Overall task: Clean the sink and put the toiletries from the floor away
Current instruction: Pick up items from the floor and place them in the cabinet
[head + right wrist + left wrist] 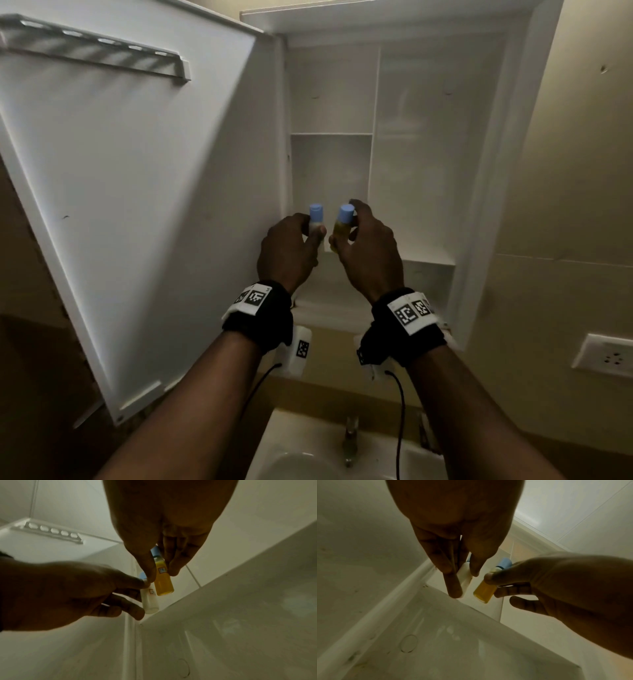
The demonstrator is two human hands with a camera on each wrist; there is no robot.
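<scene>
Cabinet point(411, 192) smooth matt white (painted); faucet point(350, 442) dull metal.

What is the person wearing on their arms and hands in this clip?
Both hands, left hand and right hand, are bare, with no sleeves on the forearms. Each wrist carries a black fabric wrist strap with white panels printed with black square code markers. A white camera box hangs under the left wrist, and a thin black cable trails from each.

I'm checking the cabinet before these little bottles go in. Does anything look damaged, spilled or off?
Nothing spilled. The white bottle in the left hand and the yellow bottle in the right hand are capped. The cabinet shows only small dark specks and scuffs.
</scene>
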